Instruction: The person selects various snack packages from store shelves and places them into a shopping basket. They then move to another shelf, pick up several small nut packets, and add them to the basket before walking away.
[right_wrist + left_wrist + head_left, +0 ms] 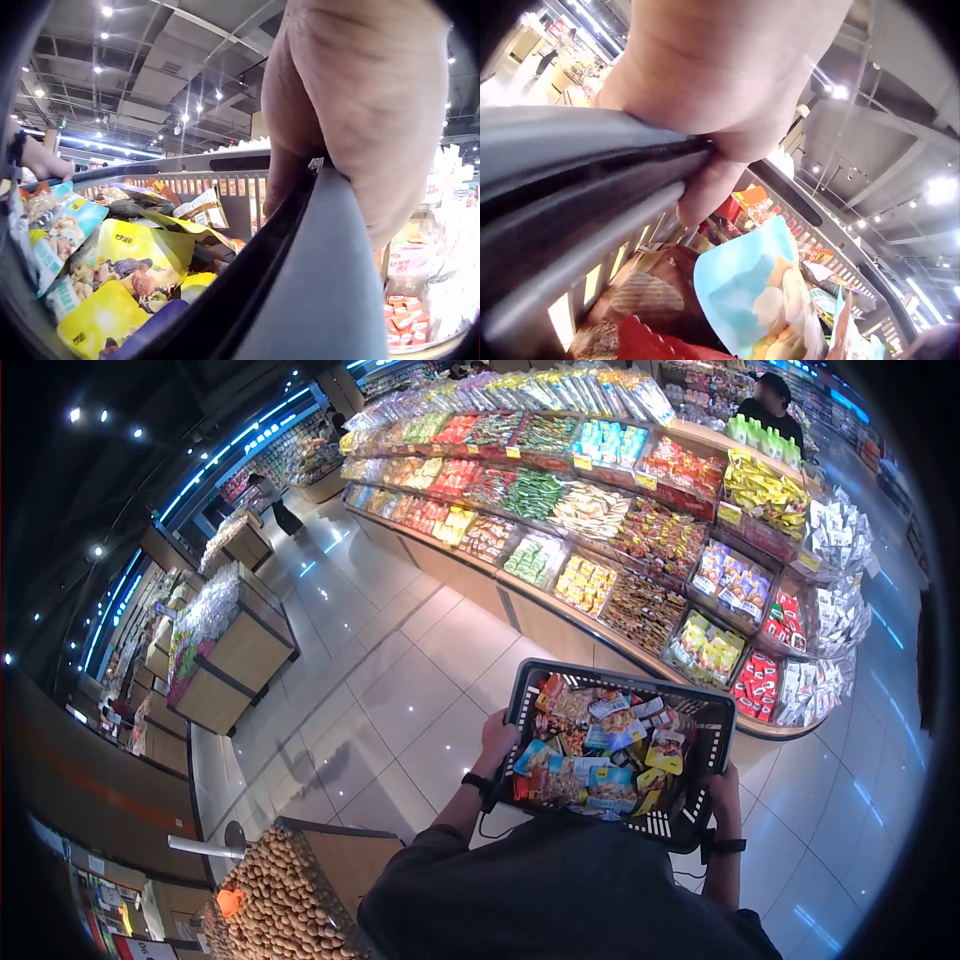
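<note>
Holding colourful packets (610, 745), black basket (630, 679), slotted sides (712, 745)

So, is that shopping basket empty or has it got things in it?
Not empty: the basket holds a heap of colourful packets, seen in all three views.

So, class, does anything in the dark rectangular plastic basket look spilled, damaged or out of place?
Nothing stands out. The colourful glossy snack packets lie jumbled at angles inside the dark rectangular plastic basket, but no tear or spill shows.

Tiered snack display (458, 576), person (790, 428) behind; nut bin (345, 860); tiled floor (385, 695).
</note>
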Available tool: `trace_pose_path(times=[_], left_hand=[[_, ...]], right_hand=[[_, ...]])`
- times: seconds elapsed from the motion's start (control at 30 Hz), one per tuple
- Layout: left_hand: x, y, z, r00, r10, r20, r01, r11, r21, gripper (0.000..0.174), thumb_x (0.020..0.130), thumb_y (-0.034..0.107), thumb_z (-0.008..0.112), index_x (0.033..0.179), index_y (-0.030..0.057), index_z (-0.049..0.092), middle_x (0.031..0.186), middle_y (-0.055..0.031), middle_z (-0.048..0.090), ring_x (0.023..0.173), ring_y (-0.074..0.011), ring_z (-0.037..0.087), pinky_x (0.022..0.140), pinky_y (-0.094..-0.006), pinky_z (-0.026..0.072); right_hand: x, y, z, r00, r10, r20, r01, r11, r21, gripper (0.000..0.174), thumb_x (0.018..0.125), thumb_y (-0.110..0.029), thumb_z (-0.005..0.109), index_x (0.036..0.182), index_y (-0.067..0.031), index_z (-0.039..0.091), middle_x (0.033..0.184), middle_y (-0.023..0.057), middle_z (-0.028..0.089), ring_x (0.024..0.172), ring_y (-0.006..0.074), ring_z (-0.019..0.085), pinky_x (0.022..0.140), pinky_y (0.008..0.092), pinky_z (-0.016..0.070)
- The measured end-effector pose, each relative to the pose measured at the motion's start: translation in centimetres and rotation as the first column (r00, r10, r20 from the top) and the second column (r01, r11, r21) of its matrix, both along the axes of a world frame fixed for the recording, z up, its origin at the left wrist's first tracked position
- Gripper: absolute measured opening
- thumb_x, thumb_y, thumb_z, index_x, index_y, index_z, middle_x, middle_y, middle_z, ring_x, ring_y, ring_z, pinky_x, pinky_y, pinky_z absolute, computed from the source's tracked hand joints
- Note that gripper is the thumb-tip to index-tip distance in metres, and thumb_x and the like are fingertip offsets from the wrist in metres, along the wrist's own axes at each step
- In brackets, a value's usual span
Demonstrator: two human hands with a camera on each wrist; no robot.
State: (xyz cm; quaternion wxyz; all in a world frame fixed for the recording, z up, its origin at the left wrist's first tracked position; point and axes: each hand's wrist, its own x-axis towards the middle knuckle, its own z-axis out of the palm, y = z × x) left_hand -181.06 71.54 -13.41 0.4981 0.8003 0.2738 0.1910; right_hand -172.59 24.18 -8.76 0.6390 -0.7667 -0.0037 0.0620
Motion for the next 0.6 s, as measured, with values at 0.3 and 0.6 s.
trace_pose_path(times=[0.3,0.6], left_hand=[[-1.1,-0.5,0.0,1.0,-0.029,-0.008,0.029,1.0,-0.012,0.04,0.057,0.005,0.055,0.094,0.0034,0.07,0.075,-0.0161,0.068,0.075,-0.0339,0.068,0.068,-0.0415,0.052],[-0.9,-0.6,-0.1,0.996,-0.034,0.079,0.034,0.999,0.006,0.035,0.055,-0.002,0.058,0.089,0.0001,0.068,0.07,-0.0124,0.066,0.063,-0.0257,0.064,0.057,-0.0372,0.049]], right_hand=[[-1.8,-0.8,-0.2,1.0,0.0,0.014,0.0,1.0,0.002,0.044,0.062,0.011,0.05,0.104,0.0043,0.061,0.085,0.008,0.065,0.07,0.0182,0.063,0.061,0.0303,0.0517],[-3.7,-1.6,-0.1,1.0,-0.019,0.023,0.018,0.999,0.045,0.043,0.063,0.01,0.049,0.104,0.0037,0.061,0.083,0.006,0.064,0.069,0.0163,0.06,0.061,0.0288,0.0504]])
